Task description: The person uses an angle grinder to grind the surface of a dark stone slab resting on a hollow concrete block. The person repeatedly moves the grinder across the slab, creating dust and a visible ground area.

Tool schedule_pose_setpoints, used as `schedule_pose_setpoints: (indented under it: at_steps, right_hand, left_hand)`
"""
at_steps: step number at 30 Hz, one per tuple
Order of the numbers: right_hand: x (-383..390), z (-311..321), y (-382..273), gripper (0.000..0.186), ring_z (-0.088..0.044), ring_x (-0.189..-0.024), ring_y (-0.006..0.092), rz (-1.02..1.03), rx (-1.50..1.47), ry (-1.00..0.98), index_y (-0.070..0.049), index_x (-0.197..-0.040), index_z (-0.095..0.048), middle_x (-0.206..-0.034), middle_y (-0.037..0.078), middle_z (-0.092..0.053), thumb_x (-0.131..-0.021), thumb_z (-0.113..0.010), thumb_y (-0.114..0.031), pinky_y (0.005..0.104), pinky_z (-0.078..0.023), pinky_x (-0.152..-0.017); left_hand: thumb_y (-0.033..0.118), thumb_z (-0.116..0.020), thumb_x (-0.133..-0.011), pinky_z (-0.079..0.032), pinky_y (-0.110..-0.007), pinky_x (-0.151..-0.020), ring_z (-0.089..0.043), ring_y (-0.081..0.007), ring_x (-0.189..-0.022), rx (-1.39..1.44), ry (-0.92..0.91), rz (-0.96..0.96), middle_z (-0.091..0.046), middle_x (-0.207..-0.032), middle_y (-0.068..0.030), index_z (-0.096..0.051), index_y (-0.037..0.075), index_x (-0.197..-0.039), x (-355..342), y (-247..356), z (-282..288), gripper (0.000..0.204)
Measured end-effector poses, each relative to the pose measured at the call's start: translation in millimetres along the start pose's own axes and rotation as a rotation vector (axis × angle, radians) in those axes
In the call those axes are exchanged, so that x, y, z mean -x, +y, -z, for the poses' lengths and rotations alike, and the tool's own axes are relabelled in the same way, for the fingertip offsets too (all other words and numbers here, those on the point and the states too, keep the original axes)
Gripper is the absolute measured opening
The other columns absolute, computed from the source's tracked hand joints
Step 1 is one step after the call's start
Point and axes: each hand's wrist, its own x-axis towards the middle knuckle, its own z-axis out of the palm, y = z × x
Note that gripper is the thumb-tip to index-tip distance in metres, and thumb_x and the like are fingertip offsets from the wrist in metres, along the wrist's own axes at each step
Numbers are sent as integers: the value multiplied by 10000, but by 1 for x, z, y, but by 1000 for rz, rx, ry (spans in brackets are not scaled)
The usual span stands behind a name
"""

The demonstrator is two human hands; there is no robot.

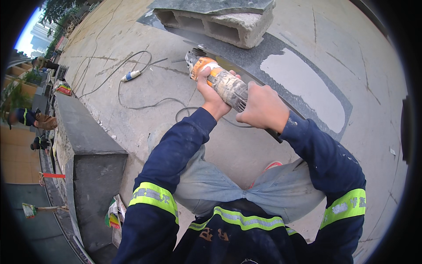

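Both my hands are closed around a dusty orange angle grinder [220, 81], held low over the ground. My left hand [213, 94] wraps the body just behind its head, thumb on top. My right hand [263, 108] grips the rear end. The grinder's head lies beside the edge of a dark grey stone slab [279, 44]; whether its disc touches the stone I cannot tell. A pale dusty patch [303, 83] covers part of the slab's surface. On the slab's far part rests a hollow concrete block [257, 28], with another grey stone piece [215, 5] on top.
A grey power cable [151, 105] loops over the concrete floor [233, 149], with a blue-and-white connector [130, 75] at left. A stone-clad ledge [94, 127] stands on my left, a crumpled bag [115, 213] beside it. Other people [33, 118] are farther left.
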Motion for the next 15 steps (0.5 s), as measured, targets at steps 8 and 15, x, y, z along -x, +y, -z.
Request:
schedule_pose_setpoints:
  at_steps: [8, 15]
  right_hand:
    - [-10, -1, -6, 460, -683, -851, 369, -10, -1, -1, 61, -939, -593, -873, 250, -665, -610, -721, -234, 375, -552, -788]
    - [-22, -3, -11, 497, -680, -885, 360, -6, 5, -26, 56, -969, -598, -916, 246, -668, -615, -732, -266, 370, -549, -804]
  left_hand:
    - [491, -625, -708, -524, -403, -731, -584, -273, -830, -7, 23, -32, -549, -877, -107, -481, 41, -952, -7, 9, 2, 532]
    - [498, -633, -702, -527, -406, -729, -585, -273, -827, 30, 1, -5, -542, -882, -105, -473, 36, -979, -20, 20, 11, 561]
